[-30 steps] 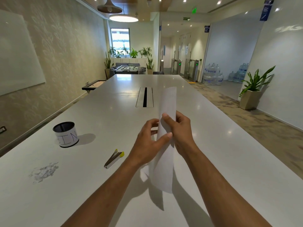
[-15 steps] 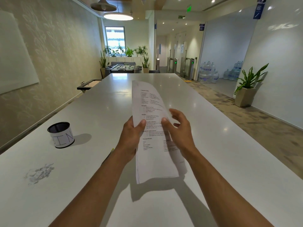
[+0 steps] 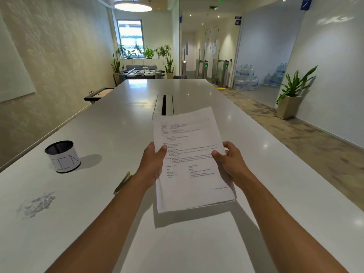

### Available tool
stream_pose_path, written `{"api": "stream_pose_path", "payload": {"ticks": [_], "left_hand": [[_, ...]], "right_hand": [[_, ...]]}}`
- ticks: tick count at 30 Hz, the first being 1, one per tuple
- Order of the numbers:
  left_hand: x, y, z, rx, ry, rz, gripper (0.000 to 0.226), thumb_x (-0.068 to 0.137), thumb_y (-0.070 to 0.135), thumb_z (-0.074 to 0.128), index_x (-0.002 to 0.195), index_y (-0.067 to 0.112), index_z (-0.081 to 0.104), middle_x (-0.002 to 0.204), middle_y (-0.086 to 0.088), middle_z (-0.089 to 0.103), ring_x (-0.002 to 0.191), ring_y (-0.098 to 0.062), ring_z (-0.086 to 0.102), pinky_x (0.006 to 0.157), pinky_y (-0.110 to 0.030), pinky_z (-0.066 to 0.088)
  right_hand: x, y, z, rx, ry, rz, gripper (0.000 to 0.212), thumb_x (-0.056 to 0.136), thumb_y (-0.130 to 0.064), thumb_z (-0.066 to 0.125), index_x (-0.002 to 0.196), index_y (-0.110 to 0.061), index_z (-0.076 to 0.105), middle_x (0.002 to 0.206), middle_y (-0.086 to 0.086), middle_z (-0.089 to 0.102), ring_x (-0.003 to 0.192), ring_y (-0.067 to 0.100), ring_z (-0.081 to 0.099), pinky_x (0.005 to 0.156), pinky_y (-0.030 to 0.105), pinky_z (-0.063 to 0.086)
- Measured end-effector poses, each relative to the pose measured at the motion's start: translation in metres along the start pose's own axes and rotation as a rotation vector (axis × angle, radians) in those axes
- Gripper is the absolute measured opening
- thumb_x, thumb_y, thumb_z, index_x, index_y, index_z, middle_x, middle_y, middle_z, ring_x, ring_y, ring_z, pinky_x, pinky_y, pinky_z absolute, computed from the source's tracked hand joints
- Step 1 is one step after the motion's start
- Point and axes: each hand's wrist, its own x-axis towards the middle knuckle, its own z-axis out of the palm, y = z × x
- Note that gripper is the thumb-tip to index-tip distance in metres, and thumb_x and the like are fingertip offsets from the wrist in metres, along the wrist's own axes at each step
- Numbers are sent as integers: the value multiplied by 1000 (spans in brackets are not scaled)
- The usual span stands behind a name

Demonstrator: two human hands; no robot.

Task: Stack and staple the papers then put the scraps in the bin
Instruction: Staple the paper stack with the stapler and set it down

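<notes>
A stack of printed white papers (image 3: 189,186) is held flat above the long white table (image 3: 275,223), printed side up. My left hand (image 3: 152,164) grips its left edge, thumb on top. At the right edge my right hand (image 3: 229,163) holds it the same way. A slim stapler with a yellow tip (image 3: 123,182) lies on the table just left of my left forearm. Farther left stands a small black bin with a white label (image 3: 63,156). A little heap of paper scraps (image 3: 37,203) lies near the table's left front.
A dark cable slot (image 3: 163,105) runs down the table's middle, beyond the papers. A potted plant (image 3: 291,95) stands on the floor at the right wall. Water bottles and a foosball table are far off.
The papers have turned from edge-on and upright to flat and face up. My hands have moved apart to the stack's left and right edges.
</notes>
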Motion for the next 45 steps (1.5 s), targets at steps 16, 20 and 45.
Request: {"api": "stream_pose_path", "payload": {"ticks": [16, 20, 45], "left_hand": [[46, -72, 37, 254, 89, -132, 32, 100, 16, 46, 131, 9, 40, 125, -9, 58, 97, -22, 59, 71, -29, 50], [60, -81, 48, 537, 92, -61, 32, 101, 15, 40, 132, 12, 37, 120, -7, 59, 87, -21, 62, 60, -27, 53], [133, -118, 100, 1181, 110, 227, 17, 94, 6, 41, 101, 6, 56, 109, -10, 52, 79, -30, 59, 62, -35, 41]], "right_hand": [[31, 46, -20, -267, -28, 106, 36, 96, -2, 49, 132, -8, 51, 129, 8, 63, 116, 25, 61, 100, 36, 50], [51, 61, -25, -338, 48, 93, 41, 93, -6, 55, 135, -8, 51, 130, 8, 63, 118, 25, 60, 103, 42, 49], [116, 103, -39, -1077, 236, -98, 18, 79, -3, 52, 96, -10, 51, 92, 6, 53, 71, 21, 45, 61, 30, 35]]}}
